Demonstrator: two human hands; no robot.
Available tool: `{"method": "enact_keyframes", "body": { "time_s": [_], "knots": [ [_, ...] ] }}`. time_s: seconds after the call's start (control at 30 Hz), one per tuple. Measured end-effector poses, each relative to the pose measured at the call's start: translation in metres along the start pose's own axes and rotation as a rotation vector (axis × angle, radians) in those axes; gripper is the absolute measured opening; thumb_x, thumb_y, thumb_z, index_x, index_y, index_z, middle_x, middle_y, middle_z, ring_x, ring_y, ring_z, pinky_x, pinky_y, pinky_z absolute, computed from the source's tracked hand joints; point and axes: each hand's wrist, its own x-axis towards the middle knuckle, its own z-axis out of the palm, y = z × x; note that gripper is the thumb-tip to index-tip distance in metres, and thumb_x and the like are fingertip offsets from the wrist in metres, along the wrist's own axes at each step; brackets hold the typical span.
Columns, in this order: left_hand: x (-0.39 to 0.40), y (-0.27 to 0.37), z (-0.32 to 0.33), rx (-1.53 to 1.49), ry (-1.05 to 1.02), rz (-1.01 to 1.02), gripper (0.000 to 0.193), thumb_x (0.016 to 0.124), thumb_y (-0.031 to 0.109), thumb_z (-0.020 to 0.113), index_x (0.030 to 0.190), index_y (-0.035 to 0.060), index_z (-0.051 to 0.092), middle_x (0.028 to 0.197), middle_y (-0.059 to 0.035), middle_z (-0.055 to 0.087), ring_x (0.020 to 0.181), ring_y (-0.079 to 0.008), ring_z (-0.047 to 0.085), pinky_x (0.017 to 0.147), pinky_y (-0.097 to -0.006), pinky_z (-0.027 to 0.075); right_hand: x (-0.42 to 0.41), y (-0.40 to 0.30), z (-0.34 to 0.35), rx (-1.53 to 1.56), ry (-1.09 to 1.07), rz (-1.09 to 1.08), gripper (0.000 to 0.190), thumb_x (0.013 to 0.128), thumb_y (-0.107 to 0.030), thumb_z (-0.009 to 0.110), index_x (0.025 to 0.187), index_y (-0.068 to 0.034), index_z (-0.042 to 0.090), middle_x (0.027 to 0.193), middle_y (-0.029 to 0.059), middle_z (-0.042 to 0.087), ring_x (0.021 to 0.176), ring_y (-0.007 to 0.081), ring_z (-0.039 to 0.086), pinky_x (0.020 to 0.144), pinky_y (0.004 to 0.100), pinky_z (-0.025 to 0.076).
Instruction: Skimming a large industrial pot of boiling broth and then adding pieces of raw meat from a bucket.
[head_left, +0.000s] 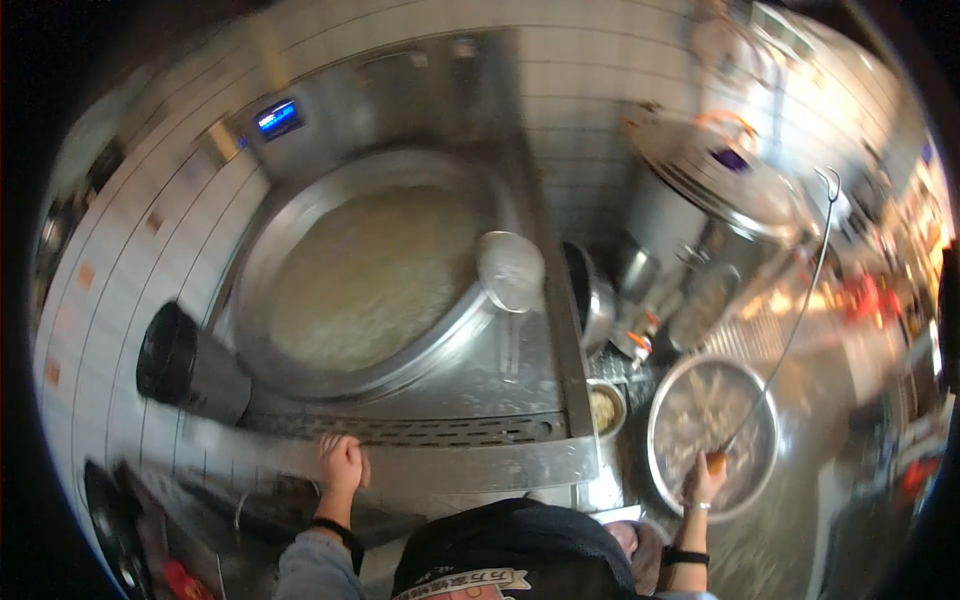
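A large round metal cooking vat (367, 277) with cloudy, foaming liquid is set in a stainless steel stove top. Near the slotted drain strip at its front, my left hand (344, 461) is loosely curled; whether its fingers are fully closed is not plain. My right hand (706, 480) grips the wooden handle of a long metal hook (808, 294), whose hooked end points up and away. Below that hand stands a wide metal basin (656, 450) holding many pale pieces, too blurred to name. On the vat's right rim lies a round strainer (512, 271).
A tall lidded steel pot (667, 202) with a tap stands at the back right. Left of the vat is a dark cylindrical container (214, 379). A small bowl of pale food (602, 411) sits beside the basin. A blue-lit display (277, 118) is behind the vat.
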Motion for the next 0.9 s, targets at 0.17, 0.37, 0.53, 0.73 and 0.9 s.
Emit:
{"method": "enact_keyframes", "body": {
  "time_s": [0.17,0.37,0.53,0.73,0.9],
  "knots": [
    [-0.009,-0.003,-0.026,-0.049,0.004,-0.025,0.009,0.072,0.012,0.051,0.068,0.0068,0.057,0.071,-0.0071,0.057,0.076,-0.0263,0.051,0.080,-0.0385,0.037,-0.031,-0.087,0.080,-0.216,-0.492,-0.108,0.018,0.074,-0.009,0.062,0.088,-0.005,0.051,0.058,-0.0022,0.046,0.037,0.0050,0.037,0.033,0.0197,0.029],
    [-0.009,0.002,-0.018,-0.087,0.063,-0.045,0.008,0.070,0.014,0.053,0.066,0.0083,0.057,0.069,-0.0068,0.057,0.074,-0.0261,0.052,0.080,-0.0381,0.038,-0.074,-0.176,0.235,-0.356,-1.173,0.131,0.020,0.075,-0.011,0.058,0.091,-0.002,0.051,0.054,-0.0016,0.044,0.037,0.0078,0.039,0.033,0.0208,0.030],
    [-0.008,0.000,-0.014,-0.103,0.089,-0.053,0.008,0.068,0.014,0.053,0.063,0.0081,0.055,0.069,-0.0071,0.056,0.073,-0.0264,0.051,0.081,-0.0384,0.038,-0.092,-0.169,0.386,-0.708,-1.250,0.087,0.022,0.073,-0.022,0.062,0.076,-0.002,0.054,0.055,0.0018,0.048,0.038,0.0096,0.043,0.033,0.0241,0.033],
    [-0.009,-0.001,-0.014,-0.123,0.088,-0.046,0.007,0.066,0.013,0.055,0.064,0.0075,0.056,0.067,-0.0069,0.056,0.074,-0.0252,0.052,0.079,-0.0376,0.039,-0.096,-0.129,0.512,-0.996,-1.201,-0.093,0.026,0.078,-0.029,0.054,0.072,-0.004,0.056,0.045,0.0038,0.044,0.036,0.0154,0.044,0.031,0.0297,0.033],
    [-0.014,-0.006,-0.015,-0.151,0.089,-0.053,0.007,0.066,0.012,0.056,0.063,0.0065,0.054,0.064,-0.0065,0.054,0.071,-0.0246,0.052,0.078,-0.0377,0.040,-0.125,-0.089,0.557,-0.814,-1.352,0.333,0.015,0.074,-0.014,0.056,0.062,-0.004,0.054,0.046,0.0051,0.045,0.035,0.0157,0.043,0.031,0.0299,0.032]
  ]
}}
